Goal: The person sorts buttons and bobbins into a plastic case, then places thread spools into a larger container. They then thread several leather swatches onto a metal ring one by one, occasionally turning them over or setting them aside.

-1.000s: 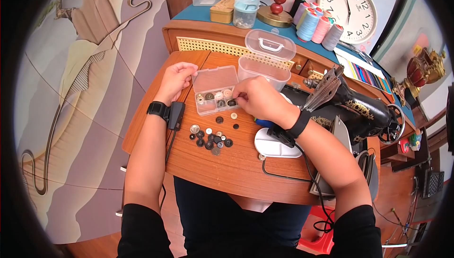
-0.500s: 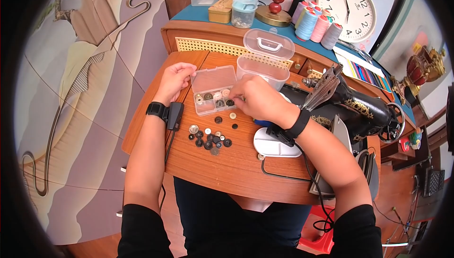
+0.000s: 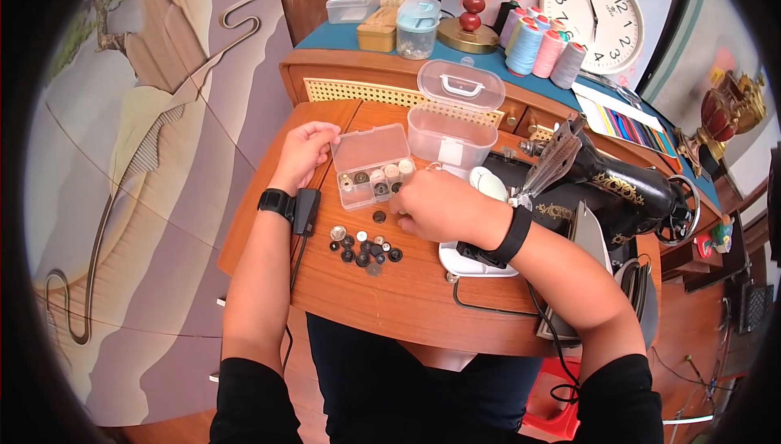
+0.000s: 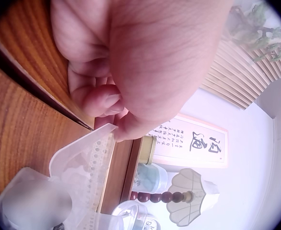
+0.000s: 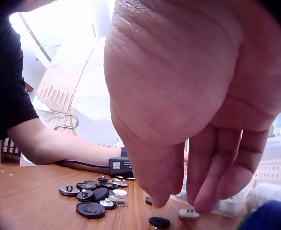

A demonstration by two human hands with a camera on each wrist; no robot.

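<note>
With thumb and fingertips, my left hand [image 3: 305,155] pinches the upper left corner of the raised lid [image 3: 370,145] of a clear plastic compartment box; the lid's corner [image 4: 104,130] shows at the fingertips in the left wrist view. Dark, cream and metallic buttons [image 3: 378,177] sit in its compartments. My right hand [image 3: 450,206] is just off the box's near right corner, fingers pointing down. In the right wrist view, its thumb and fingers stand apart over a cream button [image 5: 189,214] and a black button [image 5: 159,222] on the table. Another dark button [image 3: 379,217] lies left of it.
A loose cluster of buttons [image 3: 364,255] lies nearer me. Behind the box stands a clear handled container [image 3: 451,139], its lid up. To the right are a white divided tray [image 3: 476,263] and a black sewing machine [image 3: 610,188]. Thread spools [image 3: 537,45] stand at the back.
My right hand has drawn back from the box's compartments toward me, down to the loose buttons on the table. The left hand keeps its hold on the lid. The head view has shifted slightly.
</note>
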